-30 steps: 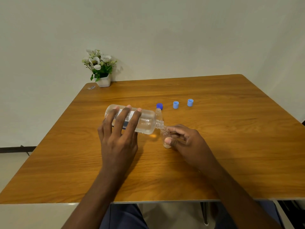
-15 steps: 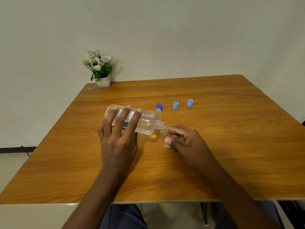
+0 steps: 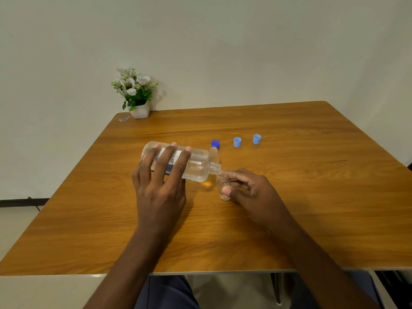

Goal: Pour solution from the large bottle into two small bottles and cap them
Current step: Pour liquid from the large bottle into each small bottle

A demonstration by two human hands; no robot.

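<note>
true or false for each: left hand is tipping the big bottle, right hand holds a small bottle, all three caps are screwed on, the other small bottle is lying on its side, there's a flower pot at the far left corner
1. The left hand holds the large bottle tipped on its side. True.
2. The right hand holds a small bottle under the large bottle's mouth. True.
3. All three caps are screwed on. False: the dark blue cap and two light blue caps sit loose on the table.
4. The second small bottle lies on its side. False: it stands upright and open behind the large bottle's neck.
5. A flower pot stands at the far left corner. True.
</note>
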